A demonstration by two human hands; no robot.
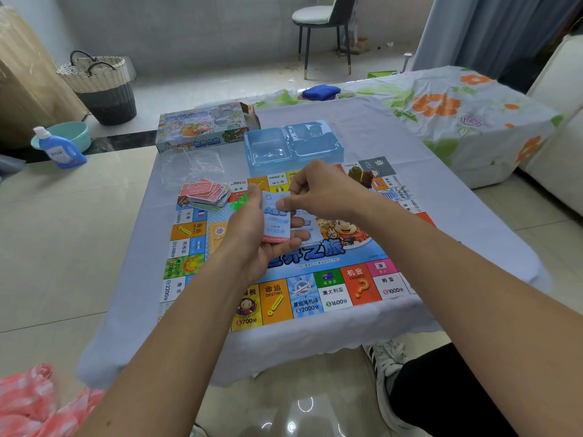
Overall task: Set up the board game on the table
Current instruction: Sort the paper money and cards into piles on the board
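Tabletop (362,127) covered by a pale lilac cloth. Lying on it: the unfolded game board (315,272) near the front edge; a blue plastic tray (293,146) touching the board's far side; the printed game box (202,127) at far left; crumpled clear wrapping (192,165) just before the box

One colourful square game board (284,288), one printed cardboard game box (202,127), one clear blue plastic insert tray (293,146), one loose heap of red-backed cards (205,192), two bare hands, left (255,234) and right (318,190).
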